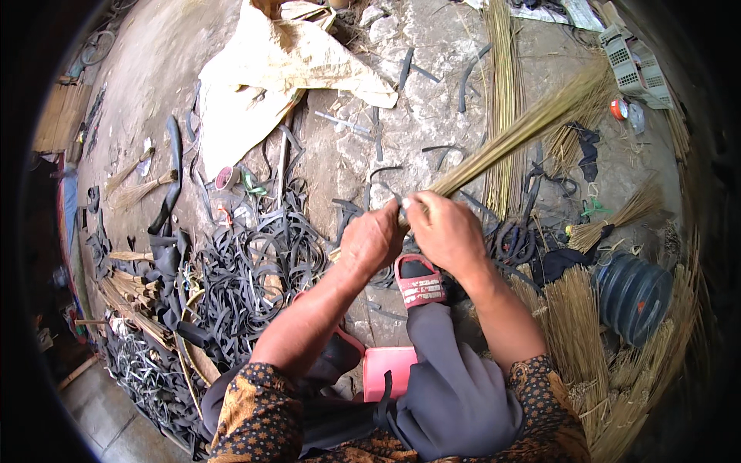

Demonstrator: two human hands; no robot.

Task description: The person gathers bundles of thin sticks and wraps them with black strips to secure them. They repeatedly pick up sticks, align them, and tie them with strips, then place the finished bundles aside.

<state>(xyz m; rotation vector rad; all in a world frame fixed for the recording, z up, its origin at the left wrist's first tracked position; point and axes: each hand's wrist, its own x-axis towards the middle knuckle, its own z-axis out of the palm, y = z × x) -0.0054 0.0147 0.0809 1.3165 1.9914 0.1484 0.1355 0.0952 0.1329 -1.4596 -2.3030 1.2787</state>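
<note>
Broom-straw bundle [509,143] gripped at its near end by both hands, left hand [372,241] and right hand [446,230] closed on it above floor. Black rubber strips [255,270] heaped left, loose straw bunches [575,324] right, ribbed black container [634,293] beside them, contents unclear.

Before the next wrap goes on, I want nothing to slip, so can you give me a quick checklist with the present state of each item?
1. Both hands on the broom bundle: ok; left hand and right hand close round its near end.
2. Black strip at the grip: ok; it shows between the hands.
3. Strip pulled tight: cannot tell.
4. Bundle lifted off the ground: ok; it slants up to the right.
5. More strips nearby: ok; pile of black strips lies left of the hands.
</note>
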